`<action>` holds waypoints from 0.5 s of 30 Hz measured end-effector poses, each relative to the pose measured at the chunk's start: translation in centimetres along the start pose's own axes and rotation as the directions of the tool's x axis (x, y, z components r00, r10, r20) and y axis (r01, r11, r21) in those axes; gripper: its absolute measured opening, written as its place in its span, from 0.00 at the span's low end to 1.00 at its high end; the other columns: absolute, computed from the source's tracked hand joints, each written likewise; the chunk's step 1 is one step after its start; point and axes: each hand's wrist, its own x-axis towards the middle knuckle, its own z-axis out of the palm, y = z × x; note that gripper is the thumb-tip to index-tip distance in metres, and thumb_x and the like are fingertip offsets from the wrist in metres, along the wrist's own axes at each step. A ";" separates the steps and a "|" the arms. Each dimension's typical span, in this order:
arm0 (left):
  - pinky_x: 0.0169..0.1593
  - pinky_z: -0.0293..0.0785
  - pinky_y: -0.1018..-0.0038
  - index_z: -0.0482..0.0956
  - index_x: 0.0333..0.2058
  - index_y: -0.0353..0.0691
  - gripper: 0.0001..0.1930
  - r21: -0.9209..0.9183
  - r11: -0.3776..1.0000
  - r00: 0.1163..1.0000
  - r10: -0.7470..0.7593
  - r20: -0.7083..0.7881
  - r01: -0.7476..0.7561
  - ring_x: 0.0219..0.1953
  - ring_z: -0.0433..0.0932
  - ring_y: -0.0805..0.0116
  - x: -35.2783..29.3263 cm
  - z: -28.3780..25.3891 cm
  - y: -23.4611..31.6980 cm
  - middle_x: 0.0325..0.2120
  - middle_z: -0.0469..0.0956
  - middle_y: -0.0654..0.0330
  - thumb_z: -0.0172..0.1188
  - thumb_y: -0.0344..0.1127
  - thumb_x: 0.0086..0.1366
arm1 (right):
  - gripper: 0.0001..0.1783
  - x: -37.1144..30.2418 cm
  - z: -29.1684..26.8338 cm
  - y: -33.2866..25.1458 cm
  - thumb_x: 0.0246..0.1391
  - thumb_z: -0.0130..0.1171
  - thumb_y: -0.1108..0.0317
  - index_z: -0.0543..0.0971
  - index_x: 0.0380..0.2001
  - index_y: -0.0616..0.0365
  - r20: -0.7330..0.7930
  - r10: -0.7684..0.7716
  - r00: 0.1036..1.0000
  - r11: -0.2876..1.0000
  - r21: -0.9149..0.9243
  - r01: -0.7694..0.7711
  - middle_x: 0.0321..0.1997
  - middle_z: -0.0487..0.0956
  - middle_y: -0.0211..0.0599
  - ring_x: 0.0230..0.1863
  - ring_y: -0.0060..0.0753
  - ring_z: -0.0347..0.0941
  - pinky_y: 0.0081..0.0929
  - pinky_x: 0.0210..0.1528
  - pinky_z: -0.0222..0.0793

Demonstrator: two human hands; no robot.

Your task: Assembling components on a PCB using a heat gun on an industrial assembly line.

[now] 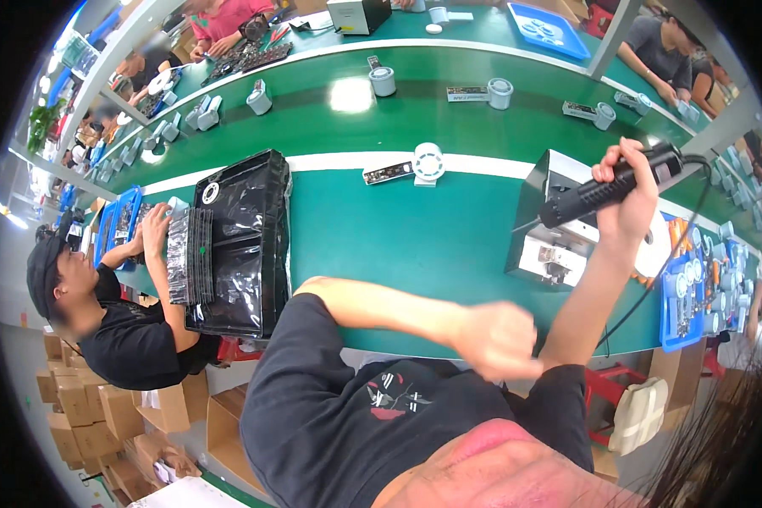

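Observation:
My right hand (pixel 631 186), raised at the right, is wrapped round a black electric screwdriver (pixel 593 192) with a cable at its back end. Its thin bit points left and slightly down, beside a metal box-shaped machine (pixel 550 258) on the green bench. My left hand (pixel 498 340) is in front of my chest, close to my right forearm. Motion blurs its fingers, and I cannot tell whether it holds anything. Beyond both hands, a white round-headed device (pixel 428 163) lies on the bench with an exposed circuit board (pixel 388 173) attached.
At the left, a black-lined tray (pixel 267 245) holds a stack of thin dark panels (pixel 190 254); a co-worker's hands (pixel 154 229) touch it. A blue tray (pixel 681 305) with white parts stands at the right. More white devices (pixel 382 80) sit on the far green strip.

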 end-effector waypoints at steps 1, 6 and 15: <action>0.21 0.61 0.71 0.78 0.32 0.37 0.04 -0.085 0.995 0.999 0.046 0.003 -0.046 0.16 0.68 0.70 -1.4 3.2 1.4 0.14 0.64 0.67 0.59 0.30 0.60 | 0.07 0.2 -0.2 0.4 0.54 0.60 0.72 0.72 0.33 0.60 -0.004 -0.008 1.000 1.000 -0.012 0.008 0.25 0.73 0.40 0.23 0.27 0.66 0.27 0.30 0.64; 0.25 0.68 0.58 0.75 0.28 0.36 0.08 -0.300 0.939 0.913 -0.032 0.406 0.166 0.21 0.75 0.53 -5.9 8.8 2.9 0.15 0.72 0.56 0.59 0.36 0.55 | 0.09 0.9 -0.1 2.3 0.55 0.62 0.71 0.71 0.32 0.60 -0.163 0.057 0.985 0.997 0.066 -0.047 0.25 0.73 0.37 0.23 0.27 0.66 0.28 0.31 0.65; 0.27 0.70 0.54 0.74 0.22 0.37 0.06 -0.313 0.854 0.867 -0.267 0.422 0.415 0.23 0.77 0.48 -5.5 8.7 2.2 0.16 0.75 0.51 0.57 0.34 0.51 | 0.13 1.3 1.3 5.6 0.62 0.62 0.61 0.73 0.31 0.57 -0.342 -0.188 0.921 0.982 -0.064 0.177 0.28 0.74 0.35 0.28 0.27 0.69 0.27 0.35 0.69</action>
